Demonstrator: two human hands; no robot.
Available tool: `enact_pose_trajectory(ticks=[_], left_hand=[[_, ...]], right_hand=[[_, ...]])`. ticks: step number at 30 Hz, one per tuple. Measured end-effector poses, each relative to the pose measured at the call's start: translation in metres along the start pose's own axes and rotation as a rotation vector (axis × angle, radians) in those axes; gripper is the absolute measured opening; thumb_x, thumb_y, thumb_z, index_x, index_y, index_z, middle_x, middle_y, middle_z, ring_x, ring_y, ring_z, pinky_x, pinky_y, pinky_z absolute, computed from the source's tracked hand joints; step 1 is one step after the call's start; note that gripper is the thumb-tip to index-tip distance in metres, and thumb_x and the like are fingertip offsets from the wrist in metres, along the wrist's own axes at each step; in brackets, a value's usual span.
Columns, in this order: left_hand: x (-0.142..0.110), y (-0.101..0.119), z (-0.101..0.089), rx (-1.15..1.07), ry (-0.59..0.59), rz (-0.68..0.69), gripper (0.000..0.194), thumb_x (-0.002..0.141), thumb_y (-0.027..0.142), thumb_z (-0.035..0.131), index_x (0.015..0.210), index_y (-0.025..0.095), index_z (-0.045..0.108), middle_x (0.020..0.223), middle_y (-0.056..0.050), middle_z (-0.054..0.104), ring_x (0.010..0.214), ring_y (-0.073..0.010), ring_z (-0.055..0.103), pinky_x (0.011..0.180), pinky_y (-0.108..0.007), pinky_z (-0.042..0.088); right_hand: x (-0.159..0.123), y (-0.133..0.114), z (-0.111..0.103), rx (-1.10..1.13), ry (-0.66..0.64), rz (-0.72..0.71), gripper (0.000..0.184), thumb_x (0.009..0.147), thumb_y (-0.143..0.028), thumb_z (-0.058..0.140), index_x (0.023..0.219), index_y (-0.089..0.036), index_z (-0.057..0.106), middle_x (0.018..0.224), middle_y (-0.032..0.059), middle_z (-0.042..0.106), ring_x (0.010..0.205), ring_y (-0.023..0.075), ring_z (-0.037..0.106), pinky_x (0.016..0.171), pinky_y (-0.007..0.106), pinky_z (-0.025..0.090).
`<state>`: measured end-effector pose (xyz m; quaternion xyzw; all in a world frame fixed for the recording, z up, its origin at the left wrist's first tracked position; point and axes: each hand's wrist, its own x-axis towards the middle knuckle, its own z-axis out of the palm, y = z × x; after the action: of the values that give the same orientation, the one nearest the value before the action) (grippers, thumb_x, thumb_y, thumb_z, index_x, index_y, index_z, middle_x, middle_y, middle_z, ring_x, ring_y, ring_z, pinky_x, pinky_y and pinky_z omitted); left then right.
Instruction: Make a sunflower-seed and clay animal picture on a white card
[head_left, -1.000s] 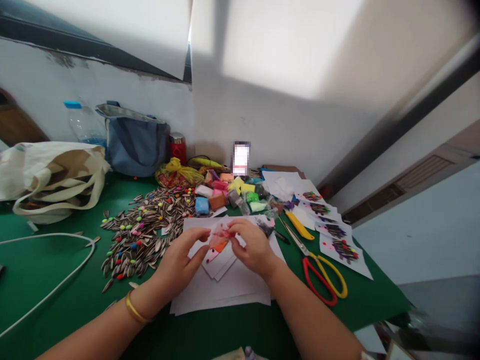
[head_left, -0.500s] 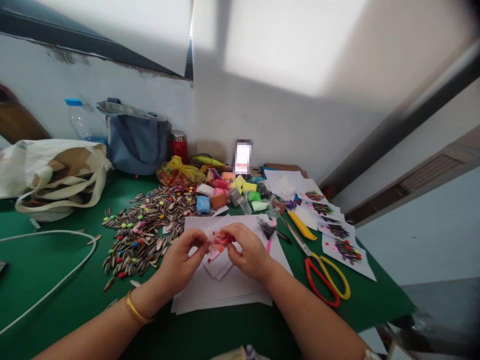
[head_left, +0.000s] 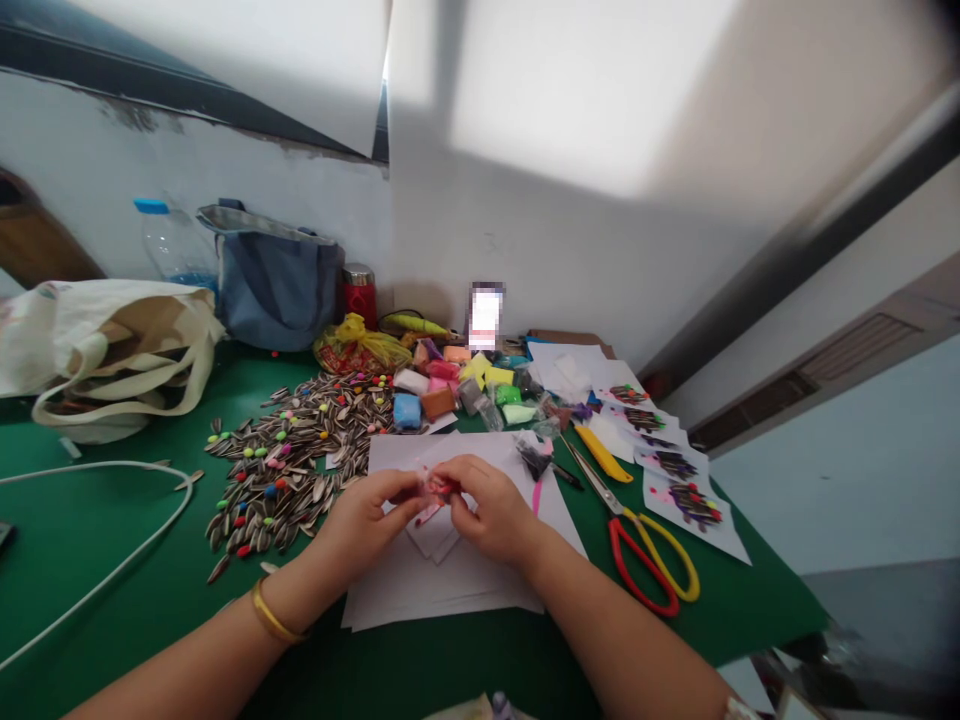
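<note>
Between both hands is a small clear plastic wrapper with red modelling clay [head_left: 437,486], mostly hidden by fingers. My left hand [head_left: 367,520] pinches its left side with thumb and forefinger. On the other side my right hand [head_left: 487,508] has its fingers closed around the red part. Under them lie white paper sheets [head_left: 457,590], with smaller folded or cut pieces on top. A dark packet of clay [head_left: 534,456] and a pink strip [head_left: 536,497] rest on the sheets, right of my right hand.
Striped sunflower seeds [head_left: 300,465], some brightly coloured, spread at left. Coloured clay packets [head_left: 439,400] are heaped behind the paper. Scissors [head_left: 619,515] and a yellow utility knife [head_left: 604,452] lie right, beside seed-decorated cards [head_left: 694,505]. A white cable [head_left: 105,575] crosses the left side.
My hands have come closer together, and the right fingers have curled further around the wrapper. Less of the red clay shows between them.
</note>
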<state>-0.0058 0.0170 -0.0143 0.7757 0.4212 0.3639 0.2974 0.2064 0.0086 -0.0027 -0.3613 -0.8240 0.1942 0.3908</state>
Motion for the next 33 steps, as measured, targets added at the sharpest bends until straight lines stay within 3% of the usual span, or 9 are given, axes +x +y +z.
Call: enact_pose_trajectory(ticks=[6,13,19,23,26,31,33], left_hand=[[-0.001,0.0,-0.002,0.044,-0.008,0.022,0.019,0.087,0.036,0.066,0.076,0.021,0.071,0.075,-0.001,0.071,0.069,-0.0152,0.065,0.066,-0.025,0.051],[-0.002,0.002,-0.003,0.156,0.045,0.127,0.022,0.094,0.035,0.056,0.087,0.022,0.073,0.088,-0.004,0.071,0.082,-0.0176,0.066,0.078,-0.029,0.051],[0.003,0.005,-0.006,0.044,-0.017,-0.009,0.021,0.087,0.037,0.064,0.076,0.02,0.07,0.074,-0.001,0.069,0.069,-0.015,0.063,0.064,-0.025,0.049],[0.003,0.008,-0.004,0.004,-0.012,-0.045,0.018,0.086,0.038,0.064,0.083,0.02,0.07,0.075,0.0,0.07,0.068,-0.0148,0.064,0.064,-0.025,0.051],[0.001,0.008,-0.002,0.063,0.03,0.012,0.015,0.088,0.035,0.063,0.089,0.021,0.07,0.082,-0.001,0.071,0.074,-0.0156,0.065,0.068,-0.027,0.052],[-0.005,0.009,-0.004,0.206,0.052,0.236,0.014,0.092,0.029,0.06,0.1,0.023,0.07,0.091,-0.004,0.073,0.082,-0.0172,0.066,0.077,-0.029,0.051],[-0.005,0.01,-0.006,0.219,0.038,0.25,0.014,0.092,0.03,0.06,0.098,0.023,0.07,0.091,-0.005,0.072,0.083,-0.0175,0.066,0.078,-0.03,0.051]], right_hand=[[0.0,-0.005,0.005,0.041,-0.112,-0.06,0.041,0.08,-0.003,0.051,0.115,-0.022,0.061,0.11,0.007,0.065,0.103,0.0194,0.061,0.094,0.034,0.052],[0.002,-0.003,0.003,-0.009,-0.006,-0.034,0.04,0.083,-0.008,0.054,0.119,-0.023,0.062,0.108,0.0079,0.065,0.098,0.0204,0.062,0.09,0.035,0.053],[0.0,-0.003,0.008,0.012,-0.028,-0.092,0.04,0.082,-0.008,0.055,0.118,-0.023,0.062,0.109,0.0081,0.064,0.099,0.0201,0.062,0.089,0.034,0.054],[0.0,-0.001,0.01,0.004,-0.02,-0.085,0.04,0.082,-0.008,0.055,0.119,-0.024,0.06,0.11,0.0081,0.063,0.101,0.0203,0.061,0.09,0.034,0.053],[0.001,-0.001,0.008,-0.009,-0.014,-0.055,0.039,0.08,-0.008,0.055,0.116,-0.023,0.059,0.107,0.0076,0.063,0.099,0.0199,0.06,0.089,0.034,0.053],[0.001,-0.006,0.006,0.02,-0.052,-0.025,0.034,0.076,-0.007,0.055,0.106,-0.022,0.056,0.095,0.0041,0.063,0.087,0.0178,0.059,0.081,0.032,0.053],[0.0,-0.008,0.005,0.033,-0.057,-0.031,0.033,0.077,-0.008,0.054,0.107,-0.022,0.056,0.097,0.004,0.063,0.084,0.0168,0.059,0.078,0.03,0.052]])
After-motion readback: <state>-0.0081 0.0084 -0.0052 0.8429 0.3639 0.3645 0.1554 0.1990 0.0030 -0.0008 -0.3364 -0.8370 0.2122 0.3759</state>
